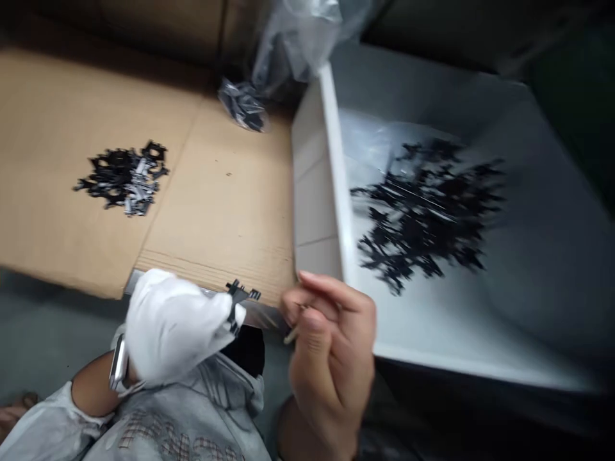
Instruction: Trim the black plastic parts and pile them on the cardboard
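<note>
My left hand (175,323), in a white glove with a watch at the wrist, pinches a small black plastic part (239,301) at the cardboard's near edge. My bare right hand (331,349) is curled beside it, fingers pressed on a thin pale stick-like object (291,335). A pile of black and silver parts (123,177) lies on the cardboard (221,205) to the left. In the white bin (331,160) on the right rests a larger heap of black parts (425,208).
A clear plastic bag (293,45) with more black parts (243,105) sits at the far side between the cardboard and the bin. The bin's wall rises just right of my hands. My grey patterned clothing fills the bottom left.
</note>
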Action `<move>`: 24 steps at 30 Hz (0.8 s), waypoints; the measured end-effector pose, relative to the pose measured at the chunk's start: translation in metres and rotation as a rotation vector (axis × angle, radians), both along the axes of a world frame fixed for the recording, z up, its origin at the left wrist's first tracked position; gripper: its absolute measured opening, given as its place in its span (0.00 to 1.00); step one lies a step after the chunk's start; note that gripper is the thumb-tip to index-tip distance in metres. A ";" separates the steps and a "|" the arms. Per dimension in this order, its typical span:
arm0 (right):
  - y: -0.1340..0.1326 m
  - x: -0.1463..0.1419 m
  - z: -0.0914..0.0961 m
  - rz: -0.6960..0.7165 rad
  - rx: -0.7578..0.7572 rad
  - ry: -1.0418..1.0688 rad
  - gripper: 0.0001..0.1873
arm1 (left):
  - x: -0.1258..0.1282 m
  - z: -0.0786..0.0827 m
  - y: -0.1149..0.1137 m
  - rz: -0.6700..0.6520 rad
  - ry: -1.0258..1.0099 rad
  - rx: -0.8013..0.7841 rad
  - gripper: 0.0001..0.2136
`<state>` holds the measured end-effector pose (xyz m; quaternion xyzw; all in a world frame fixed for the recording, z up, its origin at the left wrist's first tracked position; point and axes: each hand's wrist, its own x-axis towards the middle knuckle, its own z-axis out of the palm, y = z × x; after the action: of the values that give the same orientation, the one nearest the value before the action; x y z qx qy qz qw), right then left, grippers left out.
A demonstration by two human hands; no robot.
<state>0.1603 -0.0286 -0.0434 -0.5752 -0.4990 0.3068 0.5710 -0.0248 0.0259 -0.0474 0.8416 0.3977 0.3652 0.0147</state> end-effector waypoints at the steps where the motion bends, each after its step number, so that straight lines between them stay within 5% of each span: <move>1: 0.001 0.003 -0.001 -0.001 -0.003 -0.007 0.10 | -0.005 -0.003 0.006 0.051 0.051 0.163 0.14; 3: 0.005 0.010 -0.007 0.058 -0.029 0.003 0.09 | -0.021 -0.016 0.019 0.213 0.089 0.329 0.05; 8: 0.012 0.020 -0.023 0.081 -0.151 0.090 0.07 | -0.084 -0.032 0.044 0.487 0.416 0.374 0.09; 12: 0.013 0.019 -0.023 0.114 -0.179 -0.073 0.11 | -0.106 -0.018 0.066 0.652 0.680 0.103 0.16; 15: 0.011 0.017 -0.019 0.171 -0.169 -0.115 0.15 | -0.108 -0.012 0.076 0.651 0.861 -0.208 0.20; 22: -0.003 0.016 -0.021 0.297 -0.219 -0.110 0.21 | -0.114 -0.003 0.068 0.602 1.004 -0.223 0.27; 24: -0.007 0.017 -0.018 0.364 -0.297 -0.162 0.24 | -0.122 0.006 0.066 0.579 0.830 -0.242 0.26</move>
<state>0.1778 -0.0351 -0.0610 -0.5764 -0.5879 0.4274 0.3735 -0.1473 0.0918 -0.0418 0.7633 0.6259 -0.0588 -0.1489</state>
